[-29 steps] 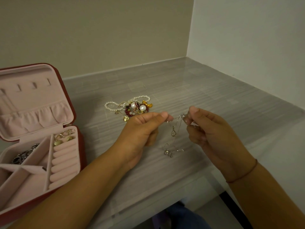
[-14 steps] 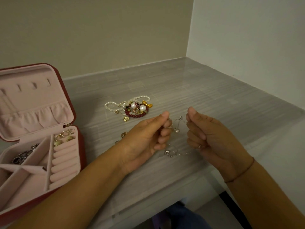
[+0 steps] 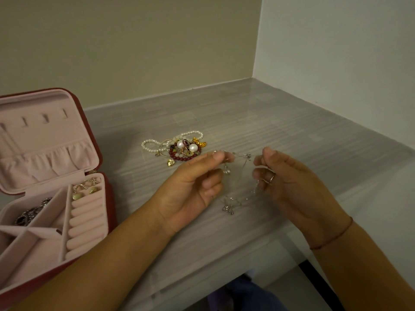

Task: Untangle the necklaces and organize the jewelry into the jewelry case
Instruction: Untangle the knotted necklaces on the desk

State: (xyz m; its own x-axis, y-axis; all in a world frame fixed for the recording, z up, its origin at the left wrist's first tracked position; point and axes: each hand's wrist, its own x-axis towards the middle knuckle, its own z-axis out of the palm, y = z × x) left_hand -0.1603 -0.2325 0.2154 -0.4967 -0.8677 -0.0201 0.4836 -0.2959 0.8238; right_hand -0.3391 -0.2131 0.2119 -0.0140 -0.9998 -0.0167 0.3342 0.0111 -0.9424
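Note:
A thin silver chain necklace [image 3: 241, 157] stretches between my two hands above the grey table. My left hand [image 3: 193, 187] pinches one end between thumb and forefinger. My right hand [image 3: 289, 182] pinches the other end, and more chain trails over its fingers. A small pendant [image 3: 227, 171] hangs near my left fingertips, and the tangled lower part [image 3: 229, 206] lies on the table between my hands. A heap of pearl strands, red beads and gold charms [image 3: 179, 148] lies just beyond my left hand. The open red jewelry case [image 3: 56, 198] stands at the left.
The case has a pink lining, ring rolls with gold earrings [image 3: 86, 190] and a compartment with dark jewelry [image 3: 29, 215]. Walls close the table off at the back and right. The table's front edge [image 3: 224, 279] runs under my forearms.
My hands have moved apart, drawing the silver chain out between them. My left hand's lower fingers have loosened from a tighter curl. The heap and the case have not moved.

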